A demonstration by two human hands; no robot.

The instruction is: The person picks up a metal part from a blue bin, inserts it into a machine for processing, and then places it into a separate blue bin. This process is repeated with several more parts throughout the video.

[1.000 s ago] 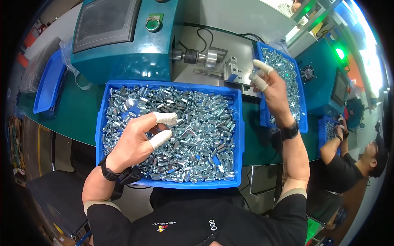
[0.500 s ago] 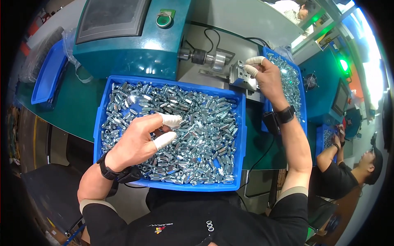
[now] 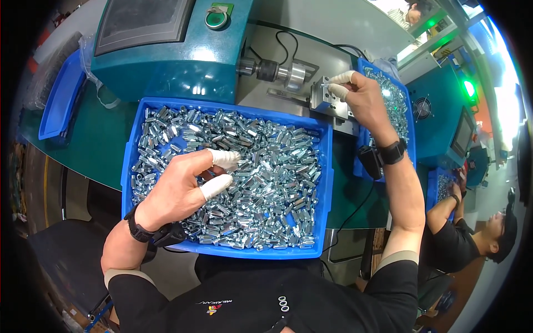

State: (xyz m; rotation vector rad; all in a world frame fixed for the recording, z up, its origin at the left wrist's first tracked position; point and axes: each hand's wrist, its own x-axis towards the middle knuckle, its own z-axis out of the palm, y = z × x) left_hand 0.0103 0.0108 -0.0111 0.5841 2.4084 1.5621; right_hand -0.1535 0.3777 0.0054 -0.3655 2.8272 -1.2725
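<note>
My left hand (image 3: 180,183) hovers over a blue tray (image 3: 261,254) heaped with small silvery hexagonal metal sleeves (image 3: 272,191). Its thumb and forefinger, both wrapped in white finger covers, are apart, and I see nothing held between them. My right hand (image 3: 367,104), also with white covers on thumb and forefinger, is at a steel fixture block (image 3: 321,99) with holes in it. Those two fingertips pinch a small silvery metal piece at the block's top; its exact shape is mostly hidden. Left of the block is a round metal chuck (image 3: 294,76) on a spindle.
A teal machine (image 3: 166,75) with a dark screen and a green round button stands behind the tray. Another blue tray (image 3: 412,130) of metal parts lies to the right, an empty-looking one (image 3: 58,102) far left. A co-worker (image 3: 463,238) sits at a second teal machine.
My right hand's fingertips have come closer together and moved slightly left against the fixture block. My left hand has shifted slightly left over the tray. The view has moved a little.
</note>
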